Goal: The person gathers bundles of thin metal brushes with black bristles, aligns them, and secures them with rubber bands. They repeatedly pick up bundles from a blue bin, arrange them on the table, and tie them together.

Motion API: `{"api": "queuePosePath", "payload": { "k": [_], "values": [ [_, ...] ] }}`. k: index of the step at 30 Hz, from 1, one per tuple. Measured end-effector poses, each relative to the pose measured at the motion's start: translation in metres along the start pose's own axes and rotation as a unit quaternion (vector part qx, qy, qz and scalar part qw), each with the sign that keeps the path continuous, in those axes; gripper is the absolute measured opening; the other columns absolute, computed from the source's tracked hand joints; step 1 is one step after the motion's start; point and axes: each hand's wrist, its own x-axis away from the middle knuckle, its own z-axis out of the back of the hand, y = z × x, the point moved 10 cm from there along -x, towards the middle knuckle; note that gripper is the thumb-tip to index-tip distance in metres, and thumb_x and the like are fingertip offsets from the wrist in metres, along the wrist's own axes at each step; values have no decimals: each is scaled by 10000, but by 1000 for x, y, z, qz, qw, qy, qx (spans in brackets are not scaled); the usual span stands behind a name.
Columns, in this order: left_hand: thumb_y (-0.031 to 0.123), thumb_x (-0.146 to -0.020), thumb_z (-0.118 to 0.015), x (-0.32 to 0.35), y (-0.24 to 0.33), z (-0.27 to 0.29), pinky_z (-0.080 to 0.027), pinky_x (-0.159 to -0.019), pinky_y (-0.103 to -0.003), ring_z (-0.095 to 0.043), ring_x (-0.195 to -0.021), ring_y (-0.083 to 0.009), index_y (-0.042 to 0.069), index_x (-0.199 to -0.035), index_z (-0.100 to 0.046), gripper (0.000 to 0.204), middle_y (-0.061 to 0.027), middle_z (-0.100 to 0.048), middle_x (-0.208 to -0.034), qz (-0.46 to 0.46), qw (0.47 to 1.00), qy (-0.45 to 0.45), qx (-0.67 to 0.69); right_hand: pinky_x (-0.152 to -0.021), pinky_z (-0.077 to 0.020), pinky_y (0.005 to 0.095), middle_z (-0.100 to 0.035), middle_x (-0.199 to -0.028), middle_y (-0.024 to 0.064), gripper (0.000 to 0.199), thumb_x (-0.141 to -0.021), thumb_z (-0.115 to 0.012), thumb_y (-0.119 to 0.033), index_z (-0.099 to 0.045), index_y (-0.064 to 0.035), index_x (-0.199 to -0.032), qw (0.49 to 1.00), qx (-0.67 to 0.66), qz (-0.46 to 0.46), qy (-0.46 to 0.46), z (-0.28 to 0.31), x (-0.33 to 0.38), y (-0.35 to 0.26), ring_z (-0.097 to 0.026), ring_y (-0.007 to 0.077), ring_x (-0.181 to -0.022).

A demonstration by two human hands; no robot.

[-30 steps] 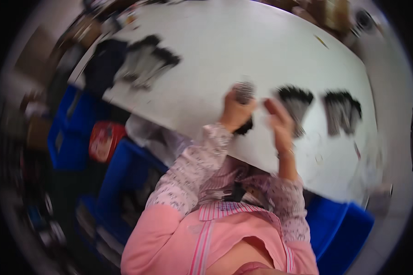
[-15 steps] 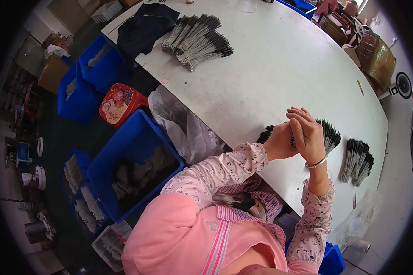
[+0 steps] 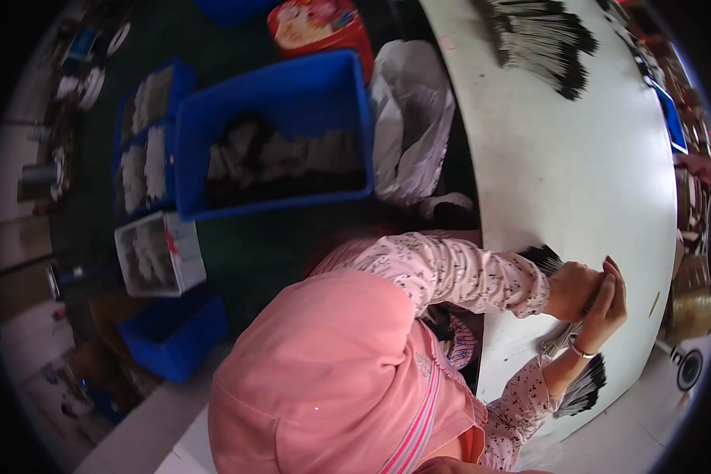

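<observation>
The right hand [image 3: 611, 306] masks the fingertips of the left hand [image 3: 569, 291], concealing most of what lies between them, perhaps a dark-tipped bundle. The right forearm [image 3: 562, 373] partly covers a black-tipped bundle [image 3: 586, 390] on the table. The upper edge crops a red stool [image 3: 324, 39] and more bundles [image 3: 547, 47]; blur obscures grey pieces [image 3: 292, 158] in a blue bin [image 3: 308, 95].
</observation>
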Motion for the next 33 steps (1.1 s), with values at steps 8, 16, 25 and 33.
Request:
{"api": "queuePosePath", "payload": {
  "k": [8,16,25,33],
  "values": [
    [184,-654,-636,-9,32,17,-506,-597,-401,-622,-675,-322,43,-869,-562,268,-119,-618,-766,-89,995,26,22,-995,-354,354,-617,-1149,133,341,-948,-415,-178,-590,35,-1150,988,127,89,8,17,-3,-75,-521,276,-1139],
    [182,-621,-661,-13,-22,6,-511,-633,-406,-626,-702,-325,51,-879,-561,307,-124,-628,-800,-22,1000,2,14,-901,-438,305,-613,-1140,149,372,-950,-427,-216,-577,46,-1169,996,1,-85,-25,-16,-16,12,-568,213,-1035],
    [335,-503,-705,44,96,26,-481,-616,-312,-602,-707,-142,179,-782,-534,362,35,-534,-746,-423,905,-28,-30,-1038,-342,398,-486,-1294,170,597,-942,-363,-440,-455,50,-1269,733,-627,-249,90,3,64,74,-446,284,-1209],
    [376,-822,-506,145,104,-24,-423,-802,-469,-488,-978,-322,196,-1076,-513,311,-112,-486,-1034,-623,733,-261,-83,-1026,-354,392,-482,-1296,164,512,-929,-393,-355,-478,40,-1244,679,-688,-254,-12,-35,109,66,-452,275,-1193]
  ]
}}
